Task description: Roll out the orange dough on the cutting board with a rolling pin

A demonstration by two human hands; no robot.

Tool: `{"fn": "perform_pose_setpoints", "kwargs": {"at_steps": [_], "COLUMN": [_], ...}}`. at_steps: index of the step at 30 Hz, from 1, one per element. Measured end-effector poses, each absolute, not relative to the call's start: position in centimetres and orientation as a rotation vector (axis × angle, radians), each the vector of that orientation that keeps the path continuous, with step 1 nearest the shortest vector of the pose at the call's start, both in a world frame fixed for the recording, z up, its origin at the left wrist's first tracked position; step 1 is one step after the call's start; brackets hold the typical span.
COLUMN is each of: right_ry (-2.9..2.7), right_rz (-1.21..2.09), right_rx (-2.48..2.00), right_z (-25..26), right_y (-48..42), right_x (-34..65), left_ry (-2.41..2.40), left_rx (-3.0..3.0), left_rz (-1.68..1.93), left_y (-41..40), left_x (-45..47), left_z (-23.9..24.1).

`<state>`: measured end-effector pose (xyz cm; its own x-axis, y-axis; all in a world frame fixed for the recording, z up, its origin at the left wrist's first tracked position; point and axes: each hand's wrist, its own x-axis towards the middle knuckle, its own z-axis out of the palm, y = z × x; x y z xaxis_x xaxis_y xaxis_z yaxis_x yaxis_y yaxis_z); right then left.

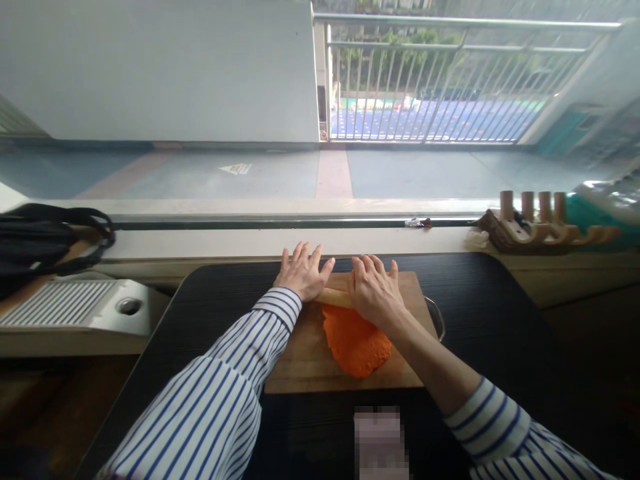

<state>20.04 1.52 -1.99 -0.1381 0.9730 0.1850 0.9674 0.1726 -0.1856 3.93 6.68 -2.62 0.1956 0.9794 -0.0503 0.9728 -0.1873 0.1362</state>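
Note:
A wooden rolling pin (336,297) lies across the wooden cutting board (300,360), over the far edge of a flattened sheet of orange dough (357,343). My left hand (305,273) rests palm down on the pin's left end, fingers stretched forward and spread. On the right end lies my right hand (375,290), also palm down, its fingers reaching forward over the pin. Both ends of the pin are hidden under my hands. The dough is an uneven oval, wider toward me, with a bumpy near edge.
The board lies on a black table (225,313) with a metal handle (437,319) at its right. Beyond is a window ledge (225,245) with a wooden rack (545,227) and a teal-and-clear container (605,203). A black bag (45,237) sits at left, above a white slatted unit (95,303).

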Motion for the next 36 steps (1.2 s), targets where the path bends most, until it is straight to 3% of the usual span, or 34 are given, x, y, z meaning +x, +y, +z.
{"fn": "perform_pose_setpoints", "kwargs": {"at_steps": [8,23,36], "right_ry": [-2.167,-2.271,-2.241], "right_rz": [0.034,-0.056,0.119], "right_rx": [-1.918,-1.783,-1.853], "right_z": [-1.7,-2.6,-1.7], "right_y": [2.1,-4.0,-0.1], "right_x": [20.1,18.7,19.4], "left_ry": [1.928,1.958,1.938], "left_rx": [2.326,2.387,2.285], "left_rz": [0.104,0.026,0.043], "left_y": [7.6,0.2,4.7], "left_x": [4.3,2.5,3.5], "left_z": [-2.8,-2.6,-2.5]}}
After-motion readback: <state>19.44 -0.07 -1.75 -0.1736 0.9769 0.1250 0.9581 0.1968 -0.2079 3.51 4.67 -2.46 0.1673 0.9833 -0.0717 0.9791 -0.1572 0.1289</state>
